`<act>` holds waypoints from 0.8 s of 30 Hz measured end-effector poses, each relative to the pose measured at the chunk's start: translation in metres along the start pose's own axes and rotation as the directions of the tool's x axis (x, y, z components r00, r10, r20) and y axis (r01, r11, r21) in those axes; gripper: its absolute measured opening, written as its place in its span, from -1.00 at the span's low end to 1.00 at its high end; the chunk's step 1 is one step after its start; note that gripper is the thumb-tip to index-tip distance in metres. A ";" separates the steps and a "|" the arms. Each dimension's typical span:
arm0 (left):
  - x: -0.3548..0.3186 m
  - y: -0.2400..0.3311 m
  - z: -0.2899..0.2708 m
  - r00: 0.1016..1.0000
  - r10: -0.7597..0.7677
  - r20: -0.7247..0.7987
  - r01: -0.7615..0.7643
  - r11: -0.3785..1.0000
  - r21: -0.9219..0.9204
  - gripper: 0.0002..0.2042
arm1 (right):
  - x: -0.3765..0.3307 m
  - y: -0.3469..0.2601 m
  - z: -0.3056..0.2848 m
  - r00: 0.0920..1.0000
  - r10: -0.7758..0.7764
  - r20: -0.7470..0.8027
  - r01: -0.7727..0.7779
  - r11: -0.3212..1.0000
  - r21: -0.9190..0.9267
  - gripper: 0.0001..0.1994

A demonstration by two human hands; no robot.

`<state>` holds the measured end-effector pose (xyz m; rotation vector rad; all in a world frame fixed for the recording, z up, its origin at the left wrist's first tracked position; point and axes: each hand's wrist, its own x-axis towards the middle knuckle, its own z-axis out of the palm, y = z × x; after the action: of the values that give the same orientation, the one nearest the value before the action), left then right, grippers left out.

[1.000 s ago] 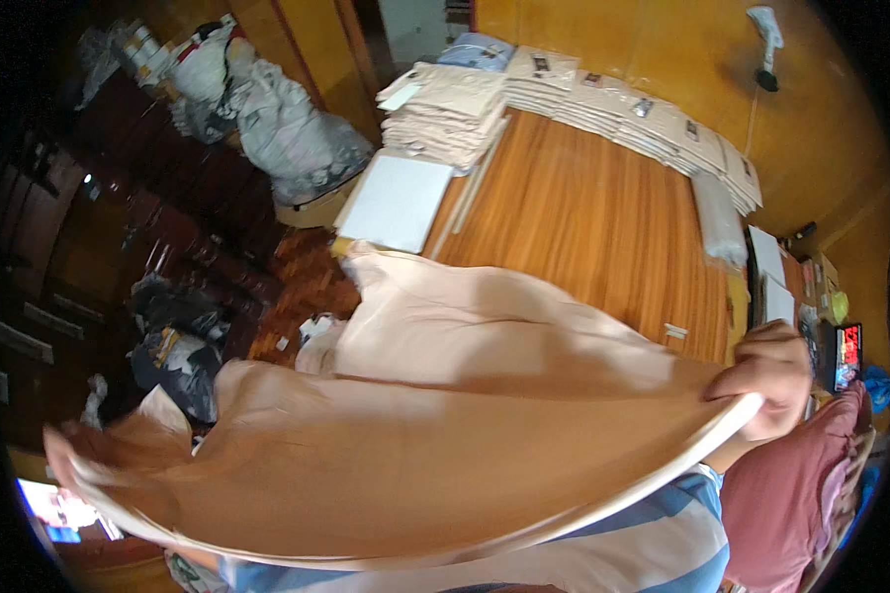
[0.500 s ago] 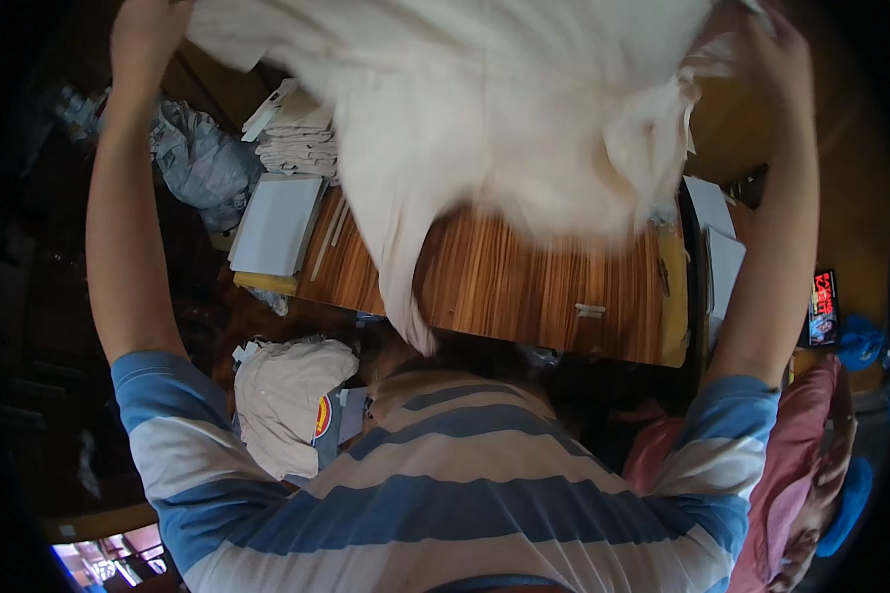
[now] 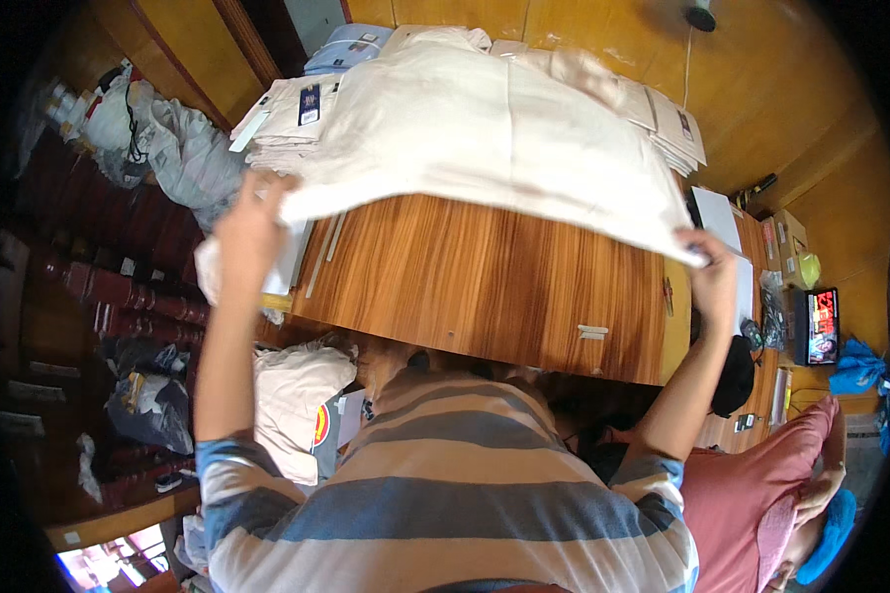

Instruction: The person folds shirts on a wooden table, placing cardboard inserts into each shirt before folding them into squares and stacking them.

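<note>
A cream shirt [image 3: 504, 128] is stretched out over the far part of the wood-grained table [image 3: 455, 277], its near edge pulled between my two hands. My left hand [image 3: 252, 227], slightly blurred, is closed on the shirt's left corner; a pale bit of cloth shows beyond the wrist. At the right corner, my right hand [image 3: 712, 277] pinches the hem over the table's right side. The shirt's far end reaches the folded garments behind it and partly hides them.
Folded beige garments [image 3: 292, 119] are stacked at the far left, a blue folded one [image 3: 351, 47] behind. More folded stacks [image 3: 672, 128] stand far right. Pale clothing [image 3: 302, 395] lies below the table's left edge. A person in a red top [image 3: 752, 484] is at lower right, near a small screen [image 3: 821, 326].
Both hands have come down and nearer from high up, bringing the shirt from the air down over the table. A sleeve that dangled near me no longer shows there.
</note>
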<state>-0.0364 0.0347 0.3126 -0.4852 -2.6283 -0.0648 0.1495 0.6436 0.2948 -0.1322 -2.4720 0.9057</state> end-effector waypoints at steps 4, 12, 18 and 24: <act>-0.074 0.035 0.086 0.965 -0.053 0.256 0.120 0.960 -0.253 -0.43 | -0.074 0.060 0.079 0.974 0.175 0.147 -0.176 0.984 -0.006 -0.70; -0.164 0.048 0.135 0.668 -0.092 0.739 0.406 0.877 -0.258 -0.24 | -0.182 0.067 0.129 0.836 0.448 0.317 -0.359 0.883 -0.301 -0.60; -0.133 0.033 0.154 0.795 0.082 0.601 0.198 0.902 -0.385 -0.27 | -0.230 0.050 0.120 0.800 0.509 0.318 -0.373 0.837 -0.400 -0.74; -0.115 0.022 0.227 0.903 0.239 0.356 -0.110 0.931 -0.347 -0.33 | -0.258 0.054 0.107 0.793 0.508 0.337 -0.230 0.761 -0.607 -0.73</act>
<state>-0.0326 0.0463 0.0578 -0.9358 -2.9636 -0.3786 0.3180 0.5575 0.0819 -0.7164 -3.2053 0.3663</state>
